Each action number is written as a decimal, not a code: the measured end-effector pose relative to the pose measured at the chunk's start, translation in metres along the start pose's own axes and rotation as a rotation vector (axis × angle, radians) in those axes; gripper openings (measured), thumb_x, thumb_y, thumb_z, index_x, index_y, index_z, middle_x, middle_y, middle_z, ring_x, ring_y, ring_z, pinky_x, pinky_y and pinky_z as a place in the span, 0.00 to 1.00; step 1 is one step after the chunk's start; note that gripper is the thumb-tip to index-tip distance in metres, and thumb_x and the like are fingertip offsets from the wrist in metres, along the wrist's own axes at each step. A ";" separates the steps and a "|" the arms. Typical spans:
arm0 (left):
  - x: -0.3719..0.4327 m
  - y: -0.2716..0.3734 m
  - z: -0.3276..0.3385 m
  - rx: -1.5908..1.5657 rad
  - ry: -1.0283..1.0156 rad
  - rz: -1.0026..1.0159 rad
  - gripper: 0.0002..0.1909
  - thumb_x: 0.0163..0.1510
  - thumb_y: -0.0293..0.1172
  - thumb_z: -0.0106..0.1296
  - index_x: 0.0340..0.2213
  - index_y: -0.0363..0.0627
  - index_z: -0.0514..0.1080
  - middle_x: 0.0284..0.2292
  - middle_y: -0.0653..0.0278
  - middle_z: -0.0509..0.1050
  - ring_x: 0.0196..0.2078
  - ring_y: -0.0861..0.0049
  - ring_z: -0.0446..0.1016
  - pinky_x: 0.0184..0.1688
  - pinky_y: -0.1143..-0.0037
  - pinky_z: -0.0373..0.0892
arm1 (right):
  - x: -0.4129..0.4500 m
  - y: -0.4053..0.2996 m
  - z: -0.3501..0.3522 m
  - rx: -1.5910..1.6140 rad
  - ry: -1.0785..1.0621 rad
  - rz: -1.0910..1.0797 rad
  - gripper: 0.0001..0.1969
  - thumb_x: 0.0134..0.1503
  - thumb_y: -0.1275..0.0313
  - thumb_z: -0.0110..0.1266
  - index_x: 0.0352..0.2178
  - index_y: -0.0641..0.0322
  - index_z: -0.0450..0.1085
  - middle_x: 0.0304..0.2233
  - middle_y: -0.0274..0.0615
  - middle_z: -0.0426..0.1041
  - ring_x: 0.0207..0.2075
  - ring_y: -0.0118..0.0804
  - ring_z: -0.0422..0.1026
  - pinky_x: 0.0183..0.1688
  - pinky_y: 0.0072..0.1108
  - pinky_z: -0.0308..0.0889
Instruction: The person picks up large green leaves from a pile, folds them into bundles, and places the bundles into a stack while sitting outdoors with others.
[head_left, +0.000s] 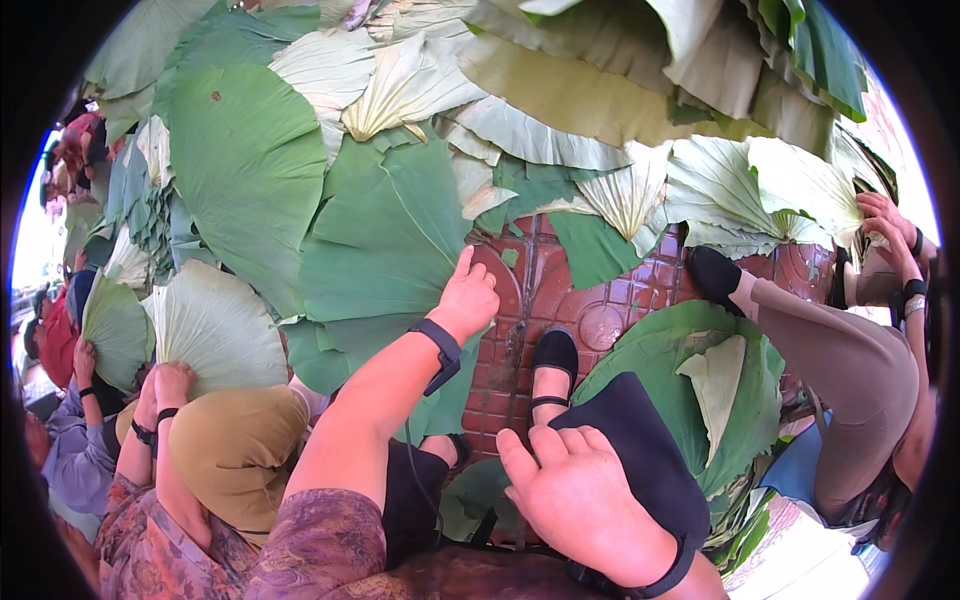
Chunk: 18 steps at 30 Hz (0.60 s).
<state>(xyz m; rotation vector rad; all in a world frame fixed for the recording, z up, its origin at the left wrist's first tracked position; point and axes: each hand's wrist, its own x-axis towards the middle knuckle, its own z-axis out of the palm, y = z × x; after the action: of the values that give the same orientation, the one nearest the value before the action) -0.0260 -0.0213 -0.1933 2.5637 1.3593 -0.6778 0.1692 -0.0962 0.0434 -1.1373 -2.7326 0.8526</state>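
My left hand (466, 298) reaches forward with its index finger extended at the narrow edge of a large green lotus leaf (379, 240). Its palm is turned away, so whether the fingers pinch the leaf is hidden. Back towards my body, my right hand (589, 487) hovers above my dark trouser leg (637, 442), fingers loosely bent and apart from the thumb, with nothing visible in it. Another broad green leaf (244, 172) lies beyond the left hand, overlapping a layer of folded leaves. Pale folded leaves (409, 82) show their ribbed undersides further off.
A tall stack of leaves (585, 82) overhangs at the upper right. Red tiles (517, 337) show around my black shoe (555, 349). More green leaves (697, 375) lie at right. A person's hands (169, 386) hold a pale leaf at left; another person's hand (885, 217) touches leaves at right.
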 end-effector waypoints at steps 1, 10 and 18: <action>-0.012 0.006 -0.013 -0.008 0.103 0.014 0.08 0.44 0.30 0.44 0.21 0.51 0.74 0.29 0.68 0.70 0.39 0.72 0.66 0.59 0.54 0.39 | -0.003 -0.001 -0.004 0.003 0.017 0.003 0.17 0.41 0.74 0.51 0.37 0.65 0.68 0.22 0.39 0.64 0.24 0.36 0.68 0.31 0.25 0.63; -0.172 0.043 -0.156 -0.176 0.558 -0.093 0.04 0.37 0.24 0.48 0.19 0.48 0.68 0.26 0.68 0.67 0.33 0.73 0.65 0.48 0.64 0.54 | -0.041 -0.038 -0.024 0.000 0.173 -0.013 0.08 0.41 0.72 0.51 0.26 0.62 0.65 0.22 0.40 0.68 0.24 0.38 0.70 0.29 0.27 0.63; -0.258 0.120 -0.250 -0.331 0.828 -0.149 0.09 0.33 0.19 0.48 0.21 0.46 0.66 0.30 0.65 0.70 0.35 0.68 0.67 0.47 0.64 0.56 | -0.063 -0.068 -0.042 0.194 0.384 0.013 0.35 0.34 0.71 0.62 0.47 0.61 0.58 0.34 0.45 0.69 0.40 0.44 0.67 0.38 0.32 0.61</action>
<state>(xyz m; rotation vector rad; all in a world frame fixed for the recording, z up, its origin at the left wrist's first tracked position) 0.0258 -0.1954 0.1387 2.5459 1.6822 0.6418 0.1823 -0.1583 0.1233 -1.1426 -2.2838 0.7847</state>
